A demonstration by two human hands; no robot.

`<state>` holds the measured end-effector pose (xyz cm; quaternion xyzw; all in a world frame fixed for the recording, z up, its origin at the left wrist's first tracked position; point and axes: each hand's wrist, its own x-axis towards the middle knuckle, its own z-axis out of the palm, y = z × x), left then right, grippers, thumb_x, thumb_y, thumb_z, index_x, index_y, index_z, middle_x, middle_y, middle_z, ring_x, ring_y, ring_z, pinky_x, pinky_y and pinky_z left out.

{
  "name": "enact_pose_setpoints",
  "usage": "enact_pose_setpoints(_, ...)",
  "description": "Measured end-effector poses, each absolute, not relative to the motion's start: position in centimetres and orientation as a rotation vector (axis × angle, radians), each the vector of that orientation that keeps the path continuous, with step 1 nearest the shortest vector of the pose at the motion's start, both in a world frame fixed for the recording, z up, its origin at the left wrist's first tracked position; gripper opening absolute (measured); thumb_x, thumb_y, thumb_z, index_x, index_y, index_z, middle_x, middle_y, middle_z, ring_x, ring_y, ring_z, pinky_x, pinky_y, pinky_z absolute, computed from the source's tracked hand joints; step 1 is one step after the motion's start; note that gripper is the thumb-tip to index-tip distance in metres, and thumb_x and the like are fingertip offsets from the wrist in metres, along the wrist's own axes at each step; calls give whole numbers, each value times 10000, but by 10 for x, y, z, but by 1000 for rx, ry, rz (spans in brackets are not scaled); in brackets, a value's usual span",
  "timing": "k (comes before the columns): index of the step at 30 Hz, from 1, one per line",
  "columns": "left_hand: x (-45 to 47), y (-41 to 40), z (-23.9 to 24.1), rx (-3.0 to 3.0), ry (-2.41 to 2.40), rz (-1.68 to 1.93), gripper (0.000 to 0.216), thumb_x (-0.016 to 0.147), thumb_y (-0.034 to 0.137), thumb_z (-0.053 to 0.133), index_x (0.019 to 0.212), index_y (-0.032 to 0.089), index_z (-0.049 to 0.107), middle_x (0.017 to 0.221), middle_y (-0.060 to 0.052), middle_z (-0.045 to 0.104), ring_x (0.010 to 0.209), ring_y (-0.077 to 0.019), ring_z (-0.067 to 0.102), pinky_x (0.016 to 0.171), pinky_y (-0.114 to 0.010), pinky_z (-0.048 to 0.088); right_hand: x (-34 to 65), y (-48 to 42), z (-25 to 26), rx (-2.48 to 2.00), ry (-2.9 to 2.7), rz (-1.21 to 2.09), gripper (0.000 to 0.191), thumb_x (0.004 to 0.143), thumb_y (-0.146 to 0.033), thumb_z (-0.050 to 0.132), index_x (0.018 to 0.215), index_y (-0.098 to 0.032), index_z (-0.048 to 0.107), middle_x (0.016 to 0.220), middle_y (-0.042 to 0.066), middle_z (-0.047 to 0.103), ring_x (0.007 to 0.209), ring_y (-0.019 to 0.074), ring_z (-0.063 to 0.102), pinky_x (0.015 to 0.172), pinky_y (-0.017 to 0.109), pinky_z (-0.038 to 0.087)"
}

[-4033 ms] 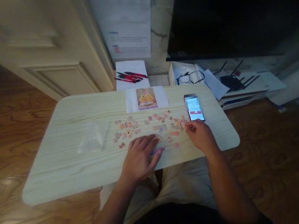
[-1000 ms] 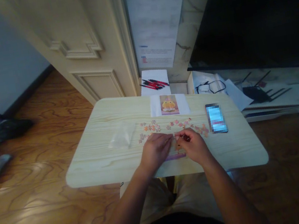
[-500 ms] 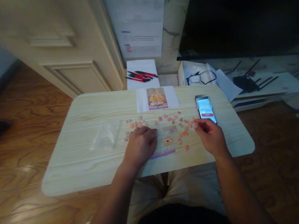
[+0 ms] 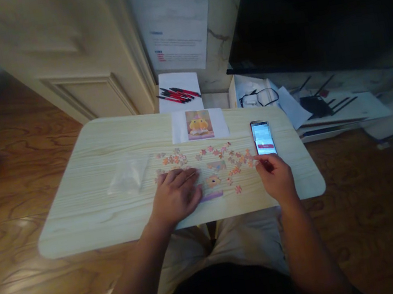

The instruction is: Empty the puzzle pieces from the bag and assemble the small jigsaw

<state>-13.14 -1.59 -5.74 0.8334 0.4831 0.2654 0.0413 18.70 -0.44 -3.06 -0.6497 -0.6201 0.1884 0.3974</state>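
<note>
Puzzle pieces (image 4: 173, 159) lie in loose clusters across the middle of the tabletop (image 4: 85, 187), between its far and near edges. Nearer the near edge are a tan section with a dark dot (image 4: 213, 181) and a purple strip (image 4: 213, 195). The left hand (image 4: 175, 196) lies palm down beside them, fingers loosely extended, thumb apart; what is beneath it is hidden. The right hand (image 4: 276, 176) is toward the right edge, by the phone (image 4: 264, 141), thumb and forefinger drawn together at the outermost pieces; I cannot tell whether one is pinched there. A clear plastic bag (image 4: 131, 175) lies toward the left edge, a printed sheet (image 4: 217, 122) at the far edge.

The pieces look light and stiff, probably thin card, and should slide easily. Their knobs could bend, so a single piece is best taken by opposite sides of its body; joined ones might part if lifted at one end, and are better slid flat
</note>
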Motion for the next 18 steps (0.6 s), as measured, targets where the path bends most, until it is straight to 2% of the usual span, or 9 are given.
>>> enact_pose_setpoints(11, -134, -14, -54, 2528, 1433, 736, 373, 965, 359, 556, 1300, 249, 678, 1333, -69, 694, 1176, -316, 602, 965, -506, 406, 206, 0, -35, -1776, -1726, 508, 231, 888, -298, 612, 1042, -210, 760, 945, 55, 713, 695, 177, 608, 715, 346, 510)
enact_pose_setpoints(15, -137, -14, -50, 2519, 1365, 751, 436, 929, 468, 622, 1304, 251, 670, 1337, -80, 687, 1197, -321, 607, 1001, -511, 406, 205, 3, -37, -1857, -1733, 455, 228, 882, -285, 623, 1042, -212, 768, 947, 58, 718, 717, 190, 621, 759, 369, 524)
enact_pose_setpoints(18, -138, -13, -49, 2524, 1259, 766, 543, 872, 544, 684, 1331, 254, 657, 1336, -87, 685, 1200, -326, 612, 1009, -510, 424, 194, 2, -33, -1745, -1828, 545, 227, 891, -284, 650, 1075, -232, 772, 990, 58, 710, 810, 203, 649, 819, 379, 542)
